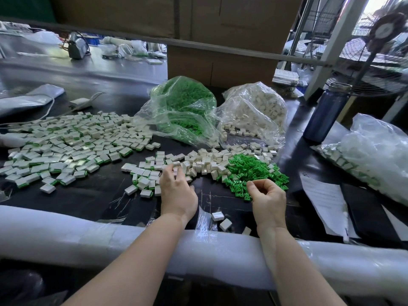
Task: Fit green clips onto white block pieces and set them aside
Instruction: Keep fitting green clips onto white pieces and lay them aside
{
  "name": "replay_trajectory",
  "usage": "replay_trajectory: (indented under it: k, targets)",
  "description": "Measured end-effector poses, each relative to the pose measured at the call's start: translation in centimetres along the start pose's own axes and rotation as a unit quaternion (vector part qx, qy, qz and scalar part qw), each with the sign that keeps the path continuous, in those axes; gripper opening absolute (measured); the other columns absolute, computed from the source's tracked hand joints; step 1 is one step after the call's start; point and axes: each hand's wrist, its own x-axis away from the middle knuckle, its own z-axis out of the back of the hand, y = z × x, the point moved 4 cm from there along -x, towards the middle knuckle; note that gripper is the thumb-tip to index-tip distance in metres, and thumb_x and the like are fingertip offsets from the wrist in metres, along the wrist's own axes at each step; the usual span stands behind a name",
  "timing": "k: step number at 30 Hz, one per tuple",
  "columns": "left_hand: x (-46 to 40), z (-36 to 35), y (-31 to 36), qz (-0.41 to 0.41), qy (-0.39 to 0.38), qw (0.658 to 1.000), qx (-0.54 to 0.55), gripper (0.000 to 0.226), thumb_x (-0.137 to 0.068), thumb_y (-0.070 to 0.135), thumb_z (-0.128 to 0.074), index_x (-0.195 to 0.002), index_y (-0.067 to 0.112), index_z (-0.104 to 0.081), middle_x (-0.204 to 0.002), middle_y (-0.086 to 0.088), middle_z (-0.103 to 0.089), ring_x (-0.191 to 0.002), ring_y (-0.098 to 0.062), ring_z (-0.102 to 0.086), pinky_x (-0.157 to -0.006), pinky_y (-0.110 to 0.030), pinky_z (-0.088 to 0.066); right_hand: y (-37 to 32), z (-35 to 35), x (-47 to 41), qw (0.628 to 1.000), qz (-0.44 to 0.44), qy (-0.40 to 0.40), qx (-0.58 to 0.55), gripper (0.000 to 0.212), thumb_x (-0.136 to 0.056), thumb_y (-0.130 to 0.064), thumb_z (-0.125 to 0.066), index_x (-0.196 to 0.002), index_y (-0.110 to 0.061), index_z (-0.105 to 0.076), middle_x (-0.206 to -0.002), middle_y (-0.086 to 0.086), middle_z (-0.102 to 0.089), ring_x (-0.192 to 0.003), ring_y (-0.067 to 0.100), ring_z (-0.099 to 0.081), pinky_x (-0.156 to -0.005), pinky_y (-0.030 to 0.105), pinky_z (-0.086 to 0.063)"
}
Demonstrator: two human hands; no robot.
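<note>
White block pieces [199,161] lie loose in a heap at the table centre, directly beyond the left hand [177,191]. The left hand reaches palm-down into the near edge of this heap; its fingertips are among the blocks, and whether they pinch one cannot be determined. Left of the heap, a wide spread of finished blocks with green clips fitted [66,142] covers the dark table [92,199]. A white cable [49,107] runs behind this spread. At centre rear, a clear bag of green clips [183,102] stands beside a clear bag of white blocks [256,109], both open toward the worker. Loose green clips [256,171] form a pile touching the right end of the white heap. The right hand [268,199] hovers at the near edge of this pile, fingers curled with thumb and forefinger close together; any clip between them is too small to confirm. Further right stand a dark blue bottle [326,111], printed sheets [324,199] and another filled bag [375,155]. Foam padding [66,235] wraps the table's near edge. Cardboard boxes [220,40] rise behind. A fan [384,34] is cut off at top right.
</note>
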Motion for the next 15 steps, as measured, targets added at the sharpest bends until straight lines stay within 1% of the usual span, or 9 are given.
replay_trajectory:
  k: [2,5,7,8,9,11,13,15]
  targets:
    - [-0.1,-0.4,0.2,-0.021,-0.015,0.999,-0.047,0.062,-0.096,0.025,-0.045,-0.148,0.011,-0.014,-0.153,-0.007,-0.001,-0.142,-0.026,0.000,-0.116,-0.032,-0.002,0.0,0.0,0.0,1.000,-0.003,0.001,0.005,0.017,-0.084,-0.013,-0.066,-0.068,-0.013,-0.063,-0.063,0.000,-0.058,-0.059,0.010,-0.050,-0.059,0.022,-0.040]
    - [-0.3,-1.2,0.4,-0.056,-0.057,0.989,-0.125,0.066,-0.098,0.037,-0.035,-0.149,0.019,0.002,-0.157,-0.003,0.011,-0.143,-0.021,0.015,-0.113,-0.034,0.012,0.1,0.0,0.0,1.000,-0.008,0.003,0.011,0.017,-0.084,-0.014,-0.067,-0.067,-0.015,-0.063,-0.063,-0.001,-0.059,-0.059,0.010,-0.051,-0.059,0.021,-0.041]
    - [-0.4,-1.8,0.4,-0.067,-0.093,0.980,-0.164,0.066,-0.098,0.044,-0.029,-0.148,0.024,0.010,-0.156,0.001,0.017,-0.141,-0.020,0.022,-0.110,-0.036,0.017,0.1,0.0,0.0,1.000,-0.008,0.003,0.015,0.018,-0.084,-0.014,-0.067,-0.066,-0.016,-0.062,-0.063,-0.001,-0.059,-0.059,0.009,-0.050,-0.059,0.022,-0.041]
    - [-0.4,-2.1,0.4,-0.072,-0.107,0.976,-0.173,0.065,-0.098,0.047,-0.026,-0.148,0.025,0.009,-0.156,0.002,0.017,-0.141,-0.019,0.023,-0.110,-0.037,0.018,0.1,0.0,0.0,1.000,-0.009,0.003,0.017,0.018,-0.084,-0.014,-0.067,-0.067,-0.016,-0.062,-0.063,-0.002,-0.059,-0.059,0.009,-0.050,-0.059,0.022,-0.041]
    - [-0.4,-2.2,0.4,-0.078,-0.114,0.975,-0.175,0.064,-0.097,0.048,-0.026,-0.148,0.025,0.005,-0.156,0.004,0.013,-0.141,-0.018,0.022,-0.110,-0.038,0.018,0.1,0.0,0.0,1.000,-0.009,0.002,0.019,0.018,-0.084,-0.014,-0.067,-0.067,-0.015,-0.063,-0.063,-0.002,-0.059,-0.059,0.009,-0.050,-0.059,0.022,-0.041]
    - [-0.3,-2.2,0.5,-0.093,-0.107,0.977,-0.156,0.060,-0.097,0.048,-0.027,-0.149,0.023,-0.009,-0.157,0.007,-0.003,-0.144,-0.014,0.013,-0.112,-0.037,0.015,0.1,0.0,0.0,1.000,-0.011,0.001,0.021,0.017,-0.084,-0.014,-0.067,-0.067,-0.014,-0.063,-0.064,-0.001,-0.059,-0.060,0.009,-0.051,-0.059,0.021,-0.041]
    - [-0.2,-1.8,0.8,-0.120,-0.084,0.983,-0.112,0.053,-0.097,0.044,-0.035,-0.145,0.021,-0.028,-0.153,0.006,-0.025,-0.144,-0.012,-0.005,-0.114,-0.035,0.009,0.0,-0.1,0.0,1.000,-0.013,0.001,0.021,0.016,-0.084,-0.014,-0.067,-0.068,-0.014,-0.063,-0.064,-0.001,-0.060,-0.060,0.009,-0.051,-0.059,0.021,-0.041]
    - [0.2,-1.3,1.1,-0.153,-0.045,0.986,-0.048,0.041,-0.095,0.037,-0.045,-0.132,0.021,-0.049,-0.138,0.006,-0.049,-0.134,-0.011,-0.031,-0.115,-0.030,-0.002,0.0,-0.1,0.0,1.000,-0.014,0.002,0.023,0.016,-0.084,-0.014,-0.067,-0.068,-0.014,-0.063,-0.065,0.000,-0.060,-0.061,0.009,-0.051,-0.059,0.021,-0.041]
